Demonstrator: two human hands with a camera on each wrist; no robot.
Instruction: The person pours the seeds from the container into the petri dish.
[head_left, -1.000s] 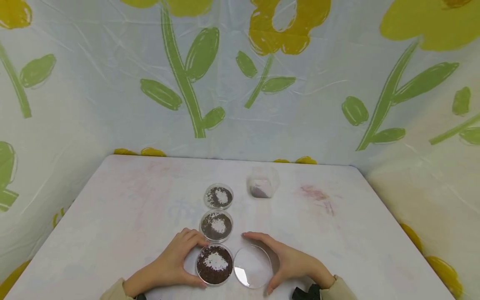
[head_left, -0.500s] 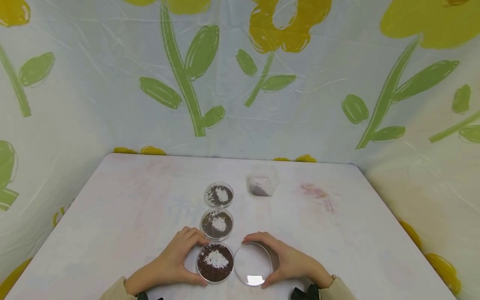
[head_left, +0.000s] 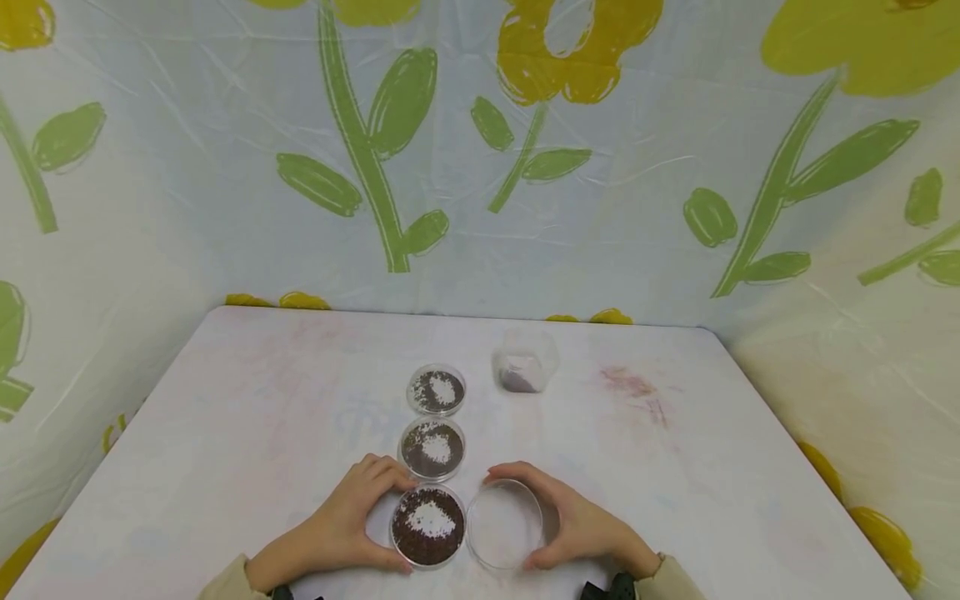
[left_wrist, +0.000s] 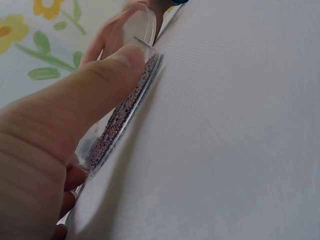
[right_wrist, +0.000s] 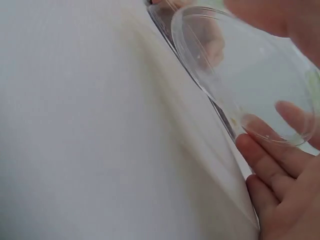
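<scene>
A petri dish (head_left: 428,525) filled with dark brown granules and topped by a patch of white bits lies on the table near the front. My left hand (head_left: 347,518) grips it from the left, thumb on the near rim and fingers at the far rim. To its right, my right hand (head_left: 566,518) holds an empty clear petri dish lid (head_left: 506,525) between thumb and fingers. In the right wrist view the lid (right_wrist: 240,70) stands tilted, with fingers seen through it. The left wrist view shows the left thumb pressed against the filled dish (left_wrist: 125,112).
Two more filled petri dishes stand in a column beyond, a middle one (head_left: 432,449) and a far one (head_left: 437,390). A translucent container (head_left: 524,367) with greyish contents sits at the back. Flower-printed sheeting (head_left: 480,167) rises behind the white table (head_left: 285,400).
My right thumb has moved inward onto the lid's near edge. The lid's tilt has shifted and the bright reflection on it is gone. The left hand and filled dish stay put.
</scene>
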